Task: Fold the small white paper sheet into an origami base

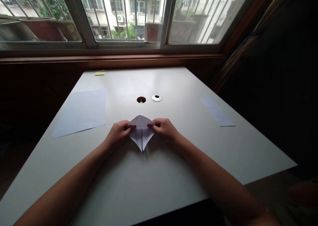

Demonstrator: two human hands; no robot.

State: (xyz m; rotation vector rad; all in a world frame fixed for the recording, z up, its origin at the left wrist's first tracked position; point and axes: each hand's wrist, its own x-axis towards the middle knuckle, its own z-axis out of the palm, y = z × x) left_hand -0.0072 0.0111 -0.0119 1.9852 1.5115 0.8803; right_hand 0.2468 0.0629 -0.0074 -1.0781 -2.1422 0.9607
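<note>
The folded paper [141,122] is held over the white tabletop [149,186], pinched at opposite side edges by the left hand [120,130] and the right hand [165,128], presumably so that its shape is kept symmetrical.

This is a room, most likely in a home, though its sides are too dark to tell more; a white counter [149,186] stands right by a big window [134,45] with a brown wood ledge [111,59] under it; past the glass are metal bars [135,14] and plant pots [153,31]; across from them is a pale building [107,4] with lots of windows, green leaves [54,4] and a white fan box [120,19] on its wall.
</note>
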